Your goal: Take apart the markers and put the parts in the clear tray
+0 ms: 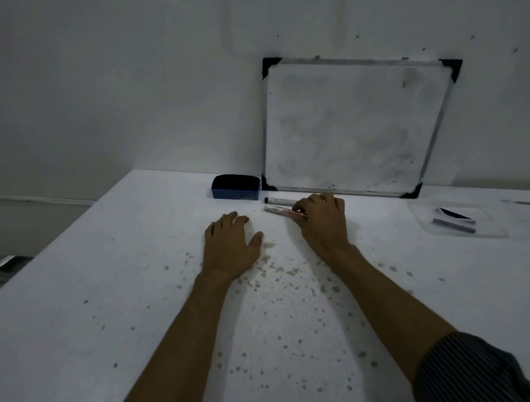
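Two markers lie side by side on the white table in front of the whiteboard. The nearer marker [281,210] is white with red lettering, and my right hand [321,221] has its fingers closed over its right end. The farther marker [279,199] has a black cap at its left end and lies untouched just behind. My left hand [232,244] rests flat on the table to the left, fingers apart, holding nothing. The clear tray [427,223] sits at the right and holds dark marker parts [454,225].
A small whiteboard [349,125] leans against the wall behind the markers. A dark blue eraser [236,187] stands left of it. The table [109,301] is speckled with dark stains near me; its left edge drops off diagonally.
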Motion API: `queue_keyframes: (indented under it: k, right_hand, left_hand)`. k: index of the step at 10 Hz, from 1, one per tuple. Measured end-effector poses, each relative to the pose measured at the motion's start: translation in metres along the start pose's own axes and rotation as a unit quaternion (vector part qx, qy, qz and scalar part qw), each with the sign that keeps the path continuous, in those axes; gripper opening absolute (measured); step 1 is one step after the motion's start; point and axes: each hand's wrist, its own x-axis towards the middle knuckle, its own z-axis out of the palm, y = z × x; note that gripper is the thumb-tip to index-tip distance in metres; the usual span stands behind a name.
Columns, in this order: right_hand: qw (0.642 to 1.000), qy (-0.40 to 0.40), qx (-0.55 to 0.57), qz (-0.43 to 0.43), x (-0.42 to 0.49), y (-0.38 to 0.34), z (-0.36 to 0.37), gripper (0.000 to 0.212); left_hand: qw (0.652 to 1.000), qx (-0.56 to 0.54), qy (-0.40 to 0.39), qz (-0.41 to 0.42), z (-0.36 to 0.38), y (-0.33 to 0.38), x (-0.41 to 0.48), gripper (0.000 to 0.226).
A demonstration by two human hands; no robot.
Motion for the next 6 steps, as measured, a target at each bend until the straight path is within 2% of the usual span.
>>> queue_keyframes:
  k: [2,4,5,6]
  right_hand:
    - [1.000,0.013,-0.005,0.018,0.012,-0.003,0.014,0.023]
    - [0.999,0.002,0.012,0.046,0.007,-0.004,0.013,0.032]
    - [0.996,0.006,0.063,0.066,-0.007,-0.007,0.003,0.032]
    - [0.987,-0.010,0.125,0.098,-0.024,0.003,-0.024,0.036]
  left_hand:
    - [1.000,-0.010,0.006,0.000,0.003,0.003,0.005,0.059]
    - [1.000,-0.016,-0.003,-0.008,0.001,0.003,0.003,0.059]
    - [0.999,-0.032,-0.008,-0.011,-0.004,0.005,0.003,0.062]
    - [0.994,-0.107,0.027,-0.015,-0.013,0.019,0.001,0.062]
